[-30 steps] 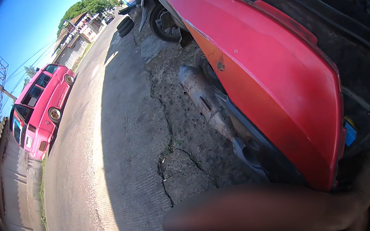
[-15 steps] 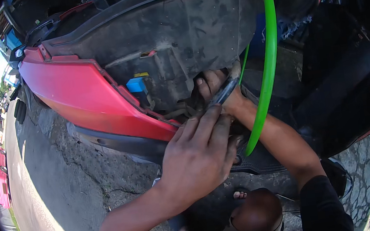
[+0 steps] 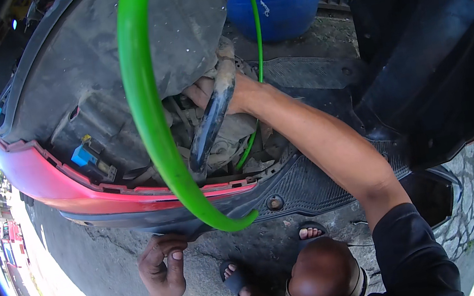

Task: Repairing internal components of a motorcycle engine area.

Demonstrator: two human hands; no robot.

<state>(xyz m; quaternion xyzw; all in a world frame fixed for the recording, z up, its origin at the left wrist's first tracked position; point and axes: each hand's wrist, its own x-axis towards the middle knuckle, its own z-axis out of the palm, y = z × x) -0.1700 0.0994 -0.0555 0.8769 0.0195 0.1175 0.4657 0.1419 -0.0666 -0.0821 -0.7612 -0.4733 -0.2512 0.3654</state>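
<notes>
A scooter lies open before me, with a red side panel (image 3: 67, 173) and its engine bay exposed. A worn, curved black metal tube (image 3: 209, 121) stands over the bay. Behind this tube my right hand (image 3: 204, 91) reaches under the dark plastic storage box (image 3: 87, 54); its fingers are mostly hidden. My left hand (image 3: 162, 270) is at the lower edge of the dark side trim (image 3: 132, 218), fingers curled against it and thumb raised. Whatever the curled fingers may hold is hidden. A thick green cover strip (image 3: 150, 99) arches across the front of the bay.
A blue connector (image 3: 83, 156) sits inside the red panel. Beyond the bay stands a blue drum (image 3: 275, 8). A ribbed floorboard (image 3: 320, 188) and dark bodywork (image 3: 436, 68) lie to the right. Sandalled feet (image 3: 236, 277) rest on the pavement below.
My left hand has left the black tube and moved down and left to the scooter's lower edge. My right hand stays in the bay. The view has shifted, placing the green strip further left.
</notes>
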